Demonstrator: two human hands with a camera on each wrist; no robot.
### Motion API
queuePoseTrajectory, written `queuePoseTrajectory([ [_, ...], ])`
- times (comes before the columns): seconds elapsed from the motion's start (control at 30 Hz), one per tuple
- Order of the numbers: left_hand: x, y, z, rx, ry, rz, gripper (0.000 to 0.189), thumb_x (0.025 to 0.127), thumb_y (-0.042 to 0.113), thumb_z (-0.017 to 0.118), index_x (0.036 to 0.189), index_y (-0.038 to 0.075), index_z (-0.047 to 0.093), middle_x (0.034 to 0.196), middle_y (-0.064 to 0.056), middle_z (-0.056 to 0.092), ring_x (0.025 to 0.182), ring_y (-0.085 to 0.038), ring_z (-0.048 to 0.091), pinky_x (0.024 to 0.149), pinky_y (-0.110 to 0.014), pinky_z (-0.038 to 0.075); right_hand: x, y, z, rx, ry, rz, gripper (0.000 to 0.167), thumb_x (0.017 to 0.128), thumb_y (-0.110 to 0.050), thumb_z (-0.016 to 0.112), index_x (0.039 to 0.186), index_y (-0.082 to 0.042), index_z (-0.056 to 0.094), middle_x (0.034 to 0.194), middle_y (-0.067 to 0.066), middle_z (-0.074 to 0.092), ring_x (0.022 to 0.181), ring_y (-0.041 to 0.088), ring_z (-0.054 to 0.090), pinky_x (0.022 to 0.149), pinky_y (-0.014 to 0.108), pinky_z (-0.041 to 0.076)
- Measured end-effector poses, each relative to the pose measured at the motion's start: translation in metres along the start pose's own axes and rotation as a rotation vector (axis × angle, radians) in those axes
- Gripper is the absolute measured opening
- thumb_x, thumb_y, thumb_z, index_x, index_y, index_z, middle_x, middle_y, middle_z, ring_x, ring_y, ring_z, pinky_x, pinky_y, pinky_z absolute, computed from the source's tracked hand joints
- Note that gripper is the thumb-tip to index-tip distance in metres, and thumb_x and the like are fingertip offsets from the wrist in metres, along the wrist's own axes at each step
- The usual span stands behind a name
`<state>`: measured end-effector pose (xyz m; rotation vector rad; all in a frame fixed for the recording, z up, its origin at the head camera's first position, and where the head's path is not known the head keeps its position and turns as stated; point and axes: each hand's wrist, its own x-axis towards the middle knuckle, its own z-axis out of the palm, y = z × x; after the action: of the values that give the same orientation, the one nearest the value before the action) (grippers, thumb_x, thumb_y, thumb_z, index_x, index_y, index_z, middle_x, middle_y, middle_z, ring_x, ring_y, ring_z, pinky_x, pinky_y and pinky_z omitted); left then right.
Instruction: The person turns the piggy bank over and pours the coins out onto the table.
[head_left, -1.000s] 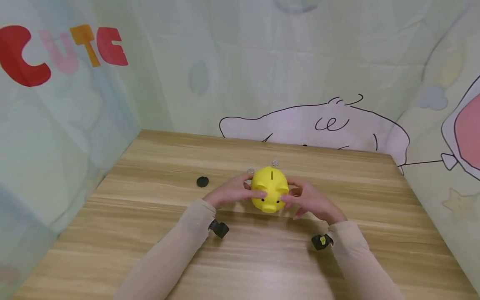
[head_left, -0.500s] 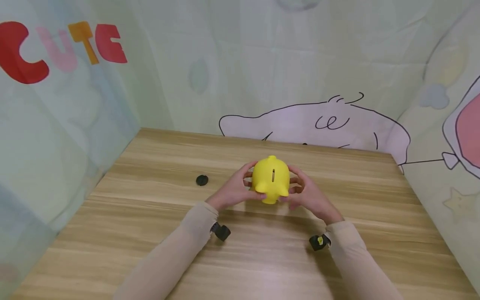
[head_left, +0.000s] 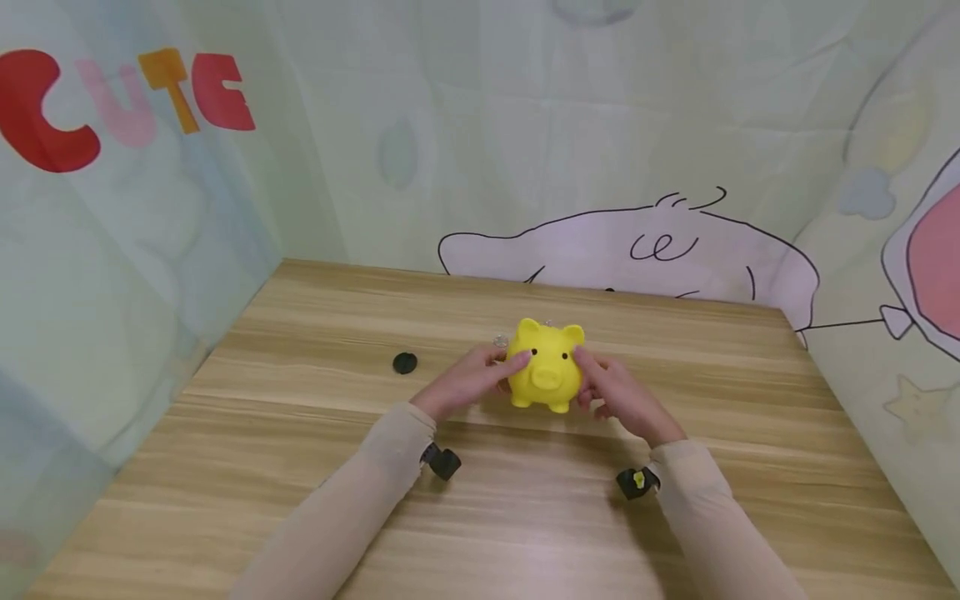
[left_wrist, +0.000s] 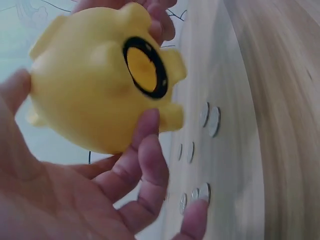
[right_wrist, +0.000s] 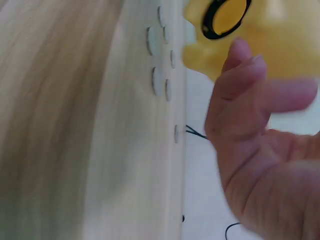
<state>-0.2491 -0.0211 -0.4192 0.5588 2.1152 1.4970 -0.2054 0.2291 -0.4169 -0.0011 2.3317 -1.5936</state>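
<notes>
Both hands grip a yellow piggy bank (head_left: pixel 547 367) from its two sides, its face toward the head camera. My left hand (head_left: pixel 467 381) has its thumb beside one eye, fingers curling beneath. On the other side my right hand (head_left: pixel 628 398) lays its thumb near the other eye, with its fingers behind and below. The left wrist view shows the raised bank's underside, where a round hole has a black ring (left_wrist: pixel 159 75). Several silver coins (left_wrist: pixel 214 121) lie on the tabletop under and around it; from the head most are hidden behind the bank.
A black round plug (head_left: pixel 405 363) lies on the wooden table (head_left: pixel 315 467) left of the hands. One coin (head_left: pixel 500 341) shows just behind the left fingers. A printed cloth backdrop (head_left: pixel 570 150) rises at the table's far edge.
The piggy bank has been tilted forward, its slotted top facing the head camera, then rocked back so its face and feet show. Both hands keep holding it.
</notes>
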Motion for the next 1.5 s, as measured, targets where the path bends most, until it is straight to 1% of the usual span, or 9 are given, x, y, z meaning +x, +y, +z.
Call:
queuePoseTrajectory([
  [0.1, -0.001, 0.002, 0.000, 0.031, -0.005, -0.030, 0.073, 0.093, 0.072, 0.042, 0.108, 0.006, 0.070, 0.095, -0.005, 0.070, 0.090, -0.028, 0.065, 0.091, -0.047, 0.049, 0.001, -0.006, 0.003, 0.015, 0.002, 0.085, 0.085, 0.089, -0.080, 0.036, 0.086, 0.000, 0.064, 0.074, 0.013, 0.065, 0.060, 0.020, 0.053, 0.049, 0.026, 0.039],
  [0.2, -0.002, 0.005, 0.001, 0.064, 0.019, -0.066, 0.080, 0.091, 0.078, 0.037, 0.101, 0.007, 0.071, 0.086, -0.006, 0.071, 0.087, -0.030, 0.065, 0.088, -0.048, 0.048, 0.001, -0.011, 0.005, 0.022, -0.002, 0.153, 0.091, 0.082, -0.087, 0.036, 0.088, -0.001, 0.063, 0.072, 0.012, 0.066, 0.056, 0.018, 0.052, 0.049, 0.025, 0.038],
  [0.3, -0.003, 0.007, 0.001, 0.077, 0.024, -0.083, 0.081, 0.090, 0.079, 0.035, 0.099, 0.007, 0.071, 0.084, -0.007, 0.071, 0.086, -0.032, 0.065, 0.087, -0.049, 0.048, 0.001, -0.014, 0.006, 0.022, -0.018, 0.167, 0.091, 0.081, -0.088, 0.035, 0.091, -0.002, 0.061, 0.071, 0.011, 0.065, 0.056, 0.016, 0.052, 0.049, 0.025, 0.037],
  [0.5, -0.005, 0.006, -0.001, 0.049, -0.023, -0.063, 0.070, 0.094, 0.070, 0.043, 0.113, 0.007, 0.069, 0.096, -0.005, 0.070, 0.095, -0.031, 0.064, 0.092, -0.048, 0.047, 0.000, -0.009, 0.001, 0.020, -0.063, 0.092, 0.082, 0.092, -0.076, 0.038, 0.094, 0.001, 0.064, 0.075, 0.011, 0.066, 0.063, 0.018, 0.056, 0.051, 0.026, 0.041],
  [0.63, -0.005, 0.005, -0.003, 0.041, -0.043, -0.048, 0.071, 0.092, 0.060, 0.058, 0.139, 0.008, 0.052, 0.109, -0.005, 0.066, 0.103, -0.030, 0.060, 0.095, -0.050, 0.045, -0.002, -0.003, -0.004, 0.010, -0.086, 0.025, 0.064, 0.099, -0.053, 0.053, 0.129, 0.003, 0.053, 0.095, 0.018, 0.065, 0.079, 0.026, 0.062, 0.055, 0.030, 0.049],
  [0.77, -0.006, 0.004, -0.004, 0.057, -0.035, -0.050, 0.087, 0.085, 0.051, 0.072, 0.152, 0.012, 0.034, 0.110, -0.008, 0.063, 0.102, -0.026, 0.058, 0.094, -0.049, 0.043, -0.005, 0.000, -0.005, 0.005, -0.116, -0.006, 0.078, 0.095, -0.035, 0.068, 0.151, 0.001, 0.028, 0.119, 0.023, 0.061, 0.090, 0.037, 0.063, 0.058, 0.035, 0.054],
  [0.97, -0.005, 0.002, -0.003, 0.007, -0.004, -0.017, 0.093, 0.080, 0.040, 0.082, 0.154, 0.017, 0.031, 0.119, -0.012, 0.057, 0.104, -0.027, 0.057, 0.092, -0.047, 0.044, -0.004, 0.002, -0.004, 0.012, -0.083, -0.051, 0.086, 0.089, -0.026, 0.076, 0.154, -0.005, 0.024, 0.123, 0.023, 0.058, 0.091, 0.034, 0.064, 0.061, 0.041, 0.056],
  [1.2, -0.003, 0.000, -0.001, -0.074, 0.105, 0.159, 0.108, 0.071, 0.012, 0.091, 0.155, 0.028, 0.026, 0.147, -0.010, 0.040, 0.112, -0.032, 0.053, 0.098, -0.054, 0.043, 0.002, 0.000, 0.003, 0.107, 0.025, -0.198, 0.100, 0.078, 0.001, 0.079, 0.158, -0.022, 0.023, 0.141, 0.021, 0.045, 0.092, 0.029, 0.061, 0.063, 0.045, 0.057],
  [1.5, -0.004, 0.000, -0.001, -0.049, 0.119, 0.127, 0.108, 0.070, 0.012, 0.092, 0.155, 0.027, 0.028, 0.145, -0.010, 0.043, 0.110, -0.033, 0.055, 0.095, -0.050, 0.045, 0.003, 0.001, 0.006, 0.116, 0.019, -0.183, 0.099, 0.080, 0.003, 0.079, 0.158, -0.021, 0.024, 0.141, 0.024, 0.045, 0.093, 0.029, 0.064, 0.063, 0.045, 0.057],
])
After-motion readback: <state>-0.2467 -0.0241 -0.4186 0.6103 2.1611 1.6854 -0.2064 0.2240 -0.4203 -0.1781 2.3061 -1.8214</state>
